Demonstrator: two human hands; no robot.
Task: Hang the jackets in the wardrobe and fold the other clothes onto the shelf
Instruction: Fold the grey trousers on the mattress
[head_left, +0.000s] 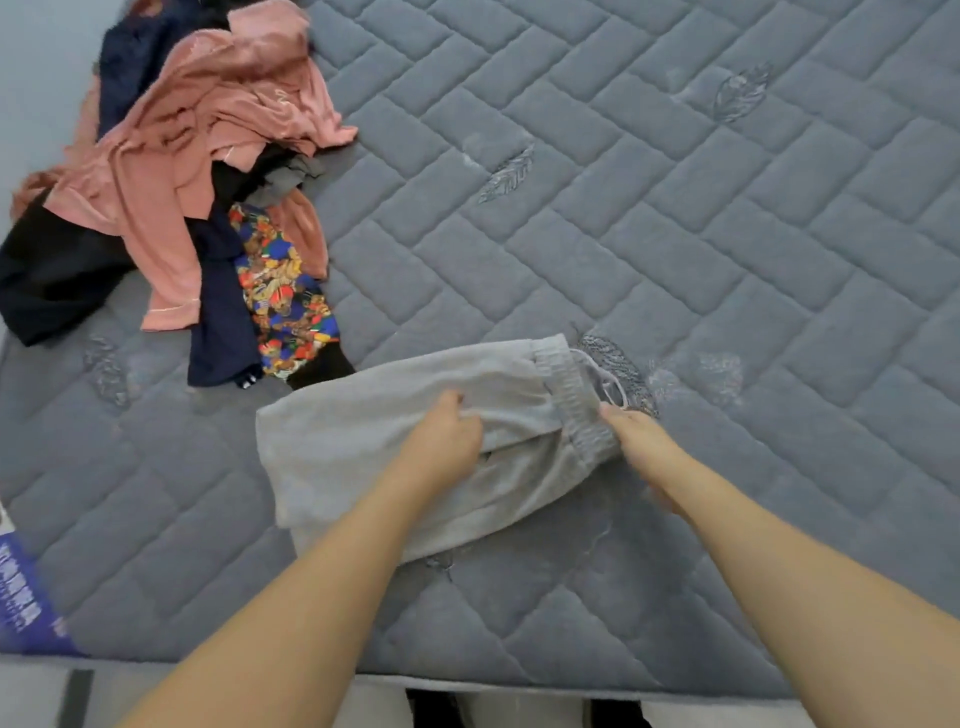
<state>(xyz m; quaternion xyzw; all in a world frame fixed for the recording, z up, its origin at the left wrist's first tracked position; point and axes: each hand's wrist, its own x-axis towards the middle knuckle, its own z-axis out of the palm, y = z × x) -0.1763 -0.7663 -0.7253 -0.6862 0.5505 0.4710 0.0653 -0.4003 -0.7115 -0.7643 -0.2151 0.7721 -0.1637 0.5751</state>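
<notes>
So closest in, both bare forearms reach out over the near edge of a grey quilted mattress (675, 260). Off past the left elbow, at the mattress corner, there's a bit of a blue printed label or bag (21, 597), too blurry to read.

The left hand (441, 441) is on top of the grey sweatpants (374, 441), fingers curled down and pinching a fold of the fabric around the middle of the garment. The right hand (641, 434) is at the elastic waistband (571, 395); its fingers run out to the band and touch it, but that hand is motion-blurred, so I honestly can't tell if it's actually gripping or just resting there. The sweatpants lie flat-ish on the mattress, folded over lengthwise, with the leg end stretching away to the left of the left hand and the waistband end between the two hands. A pale drawstring (602, 376) loops out just beyond the right fingertips.

Further out, up and left of the left hand, sits the messy clothes pile (171, 197): a bright patterned piece (283, 291) nearest, a navy garment (221, 317) right beside it, black fabric (52, 275) at the far-left side, and a pink top (208, 119) draped over most of it. The pile and the sweatpants nearly meet at the black bit by the patterned piece.
</notes>
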